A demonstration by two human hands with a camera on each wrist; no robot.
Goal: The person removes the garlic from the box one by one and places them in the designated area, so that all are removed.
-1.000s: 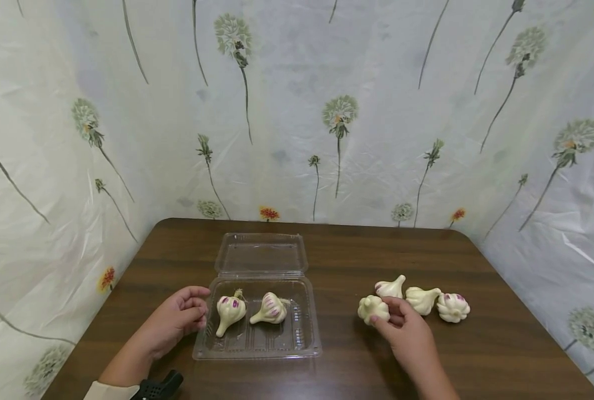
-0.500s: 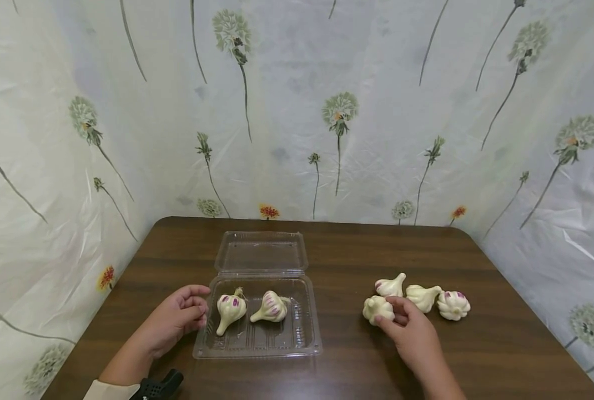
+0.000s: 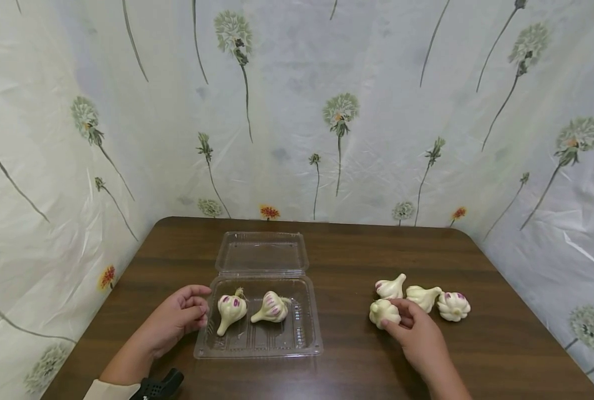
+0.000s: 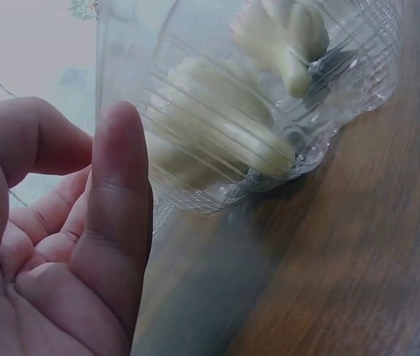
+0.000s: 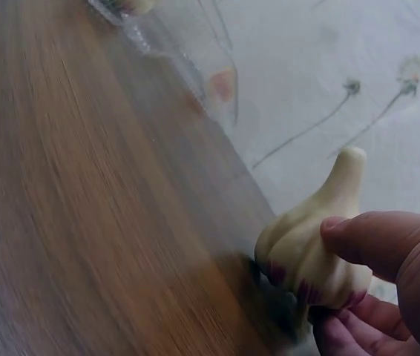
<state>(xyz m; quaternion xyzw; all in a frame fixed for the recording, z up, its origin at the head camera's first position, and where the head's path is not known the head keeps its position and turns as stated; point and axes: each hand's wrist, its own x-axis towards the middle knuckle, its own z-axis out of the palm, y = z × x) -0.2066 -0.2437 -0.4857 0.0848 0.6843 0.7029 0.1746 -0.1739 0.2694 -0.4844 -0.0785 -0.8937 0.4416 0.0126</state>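
Note:
My right hand (image 3: 419, 339) pinches a garlic bulb (image 3: 383, 314) between thumb and fingers. In the right wrist view this garlic bulb (image 5: 314, 248) stands stem up, with purple marks near its base. I cannot tell whether it touches the table. My left hand (image 3: 179, 316) is at the left rim of a clear plastic clamshell container (image 3: 257, 353), its bent fingers and thumb appearing to pinch the rim. The container's lid (image 3: 262, 253) is folded back. Two garlic bulbs lie inside, a left one (image 3: 231, 311) and a right one (image 3: 271, 308).
Beyond the right hand lie more garlic bulbs: one at the back (image 3: 389, 287), a middle one (image 3: 422, 298) and a right one (image 3: 453, 306). All rest on a brown wooden table (image 3: 342, 266). A flower-printed sheet (image 3: 287, 128) surrounds the table's back and sides.
The right hand has shifted a little to the right with its garlic bulb, closer to the loose ones. My left hand and the container have stayed in place.

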